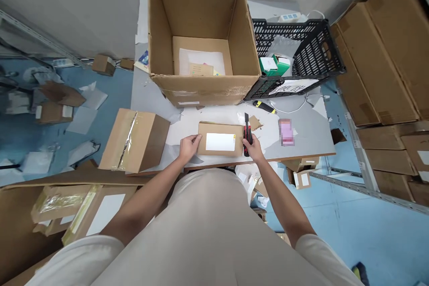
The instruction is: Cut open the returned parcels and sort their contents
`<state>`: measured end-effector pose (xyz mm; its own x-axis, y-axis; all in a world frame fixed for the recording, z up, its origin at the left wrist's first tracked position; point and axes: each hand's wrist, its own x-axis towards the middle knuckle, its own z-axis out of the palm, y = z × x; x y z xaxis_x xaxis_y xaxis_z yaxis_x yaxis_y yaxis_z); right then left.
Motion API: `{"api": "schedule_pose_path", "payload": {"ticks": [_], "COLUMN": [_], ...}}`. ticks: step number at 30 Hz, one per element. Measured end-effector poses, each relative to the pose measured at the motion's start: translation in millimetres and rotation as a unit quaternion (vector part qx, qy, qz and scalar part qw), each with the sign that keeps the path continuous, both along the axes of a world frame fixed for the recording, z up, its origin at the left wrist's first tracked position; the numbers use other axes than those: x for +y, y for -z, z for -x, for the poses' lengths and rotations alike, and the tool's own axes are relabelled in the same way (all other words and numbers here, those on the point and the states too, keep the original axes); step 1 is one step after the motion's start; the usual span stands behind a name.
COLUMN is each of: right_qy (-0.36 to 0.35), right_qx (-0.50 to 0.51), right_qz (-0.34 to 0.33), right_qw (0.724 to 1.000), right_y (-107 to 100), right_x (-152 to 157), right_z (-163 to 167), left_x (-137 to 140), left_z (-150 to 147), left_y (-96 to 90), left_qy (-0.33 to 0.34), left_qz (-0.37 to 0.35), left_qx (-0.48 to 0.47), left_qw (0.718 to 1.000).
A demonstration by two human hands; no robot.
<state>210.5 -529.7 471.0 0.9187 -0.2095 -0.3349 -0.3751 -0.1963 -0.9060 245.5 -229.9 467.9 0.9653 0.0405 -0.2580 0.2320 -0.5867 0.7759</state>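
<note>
A small flat cardboard box (219,128) with a white label (220,141) lies on the table in front of me. My left hand (189,148) pinches its left edge between thumb and fingers. At the box's right edge, my right hand (254,148) is closed around a red and black utility knife (247,134), which stands lengthwise along that side. Beyond the small box is a large open carton (204,89) with some papers or packets at its bottom. To the left sits a taped cardboard box (144,143).
A black plastic crate (315,53) holding green and white boxes (275,65) stands at the back right. A yellow and black cutter (264,107) and a pink item (286,132) lie on the table (311,138). Stacked cartons (378,53) rise at right; an open carton (20,214) is at lower left.
</note>
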Motion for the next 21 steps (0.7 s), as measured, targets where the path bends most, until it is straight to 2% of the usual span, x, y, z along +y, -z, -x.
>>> {"api": "schedule_pose_path", "payload": {"ticks": [3,7,11,13,15,18,21], "right_qy": [-0.005,-0.011,-0.002,0.008,0.014,0.009,0.009], "right_qx": [0.004,0.014,0.009,0.009,0.020,0.043,0.048], "right_qz": [0.027,0.029,-0.012,-0.054,-0.081,-0.082,-0.062], "right_qw": [1.000,0.999,1.000,0.998,0.996,0.996,0.997], "right_y": [6,11,12,15,19,22,18], "right_x": [3,4,-1,-2,-2,3,8], "right_z": [-11,-15,5,21,37,52,54], "left_x": [0,2,14,22,28,30,26], "left_z": [-3,-1,15,27,37,45,45], "left_y": [2.5,11.5,21.4,29.0,38.2,48.3,43.0], "left_qy": [0.014,0.014,0.007,0.035,0.074,0.102,0.102], "left_qz": [-0.037,-0.019,0.056,0.092,0.096,0.084,0.070], "left_qx": [0.009,0.019,0.046,0.060,0.065,0.066,0.051], "left_qw": [0.999,1.000,0.997,0.993,0.991,0.989,0.991]}}
